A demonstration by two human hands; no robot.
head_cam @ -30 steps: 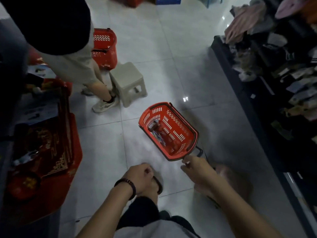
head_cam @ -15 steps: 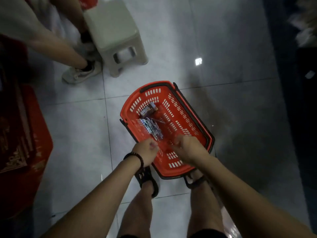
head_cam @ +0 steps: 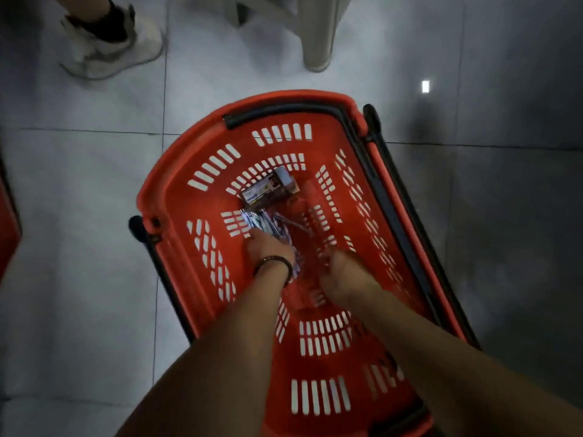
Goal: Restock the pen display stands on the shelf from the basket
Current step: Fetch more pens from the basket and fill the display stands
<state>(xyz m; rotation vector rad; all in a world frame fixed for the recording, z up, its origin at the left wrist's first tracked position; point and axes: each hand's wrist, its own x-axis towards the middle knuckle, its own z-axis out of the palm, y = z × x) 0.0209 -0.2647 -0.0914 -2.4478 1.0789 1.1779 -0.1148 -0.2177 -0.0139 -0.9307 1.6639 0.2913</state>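
Head view, looking straight down. Far left of the left hand, at the frame edge, part of a red object [head_cam: 8, 222] whose kind cannot be told. Ahead of and to the left of that hand, another person's pale shoe [head_cam: 110, 45] on the tiled floor [head_cam: 79, 184]. The red slotted basket [head_cam: 151, 190] stands on the floor and encloses both hands; both forearms reach down into it from the near edge. The left hand [head_cam: 268, 249], with a dark band [head_cam: 277, 261] at its wrist, lies back upward on a bundle of pens [head_cam: 265, 223] in clear wrappers on the basket bottom. Its fingers bend down over the near end of the bundle, but whether they close round it cannot be told. The pens extend from under the fingers away from the person. Just beyond the pens, ahead of the left hand, lies a dark box [head_cam: 266, 190], tilted, with a printed label too small to read. The right hand [head_cam: 345, 268] is just beside the left, apart from it, low in the basket and right of the pens. It is blurred, fingers pointing down and forward, so its grasp cannot be told. Right of this hand, a black handle [head_cam: 391, 209] lies folded along the rim. Well ahead of it stands a pale stool [head_cam: 317, 36] leg.
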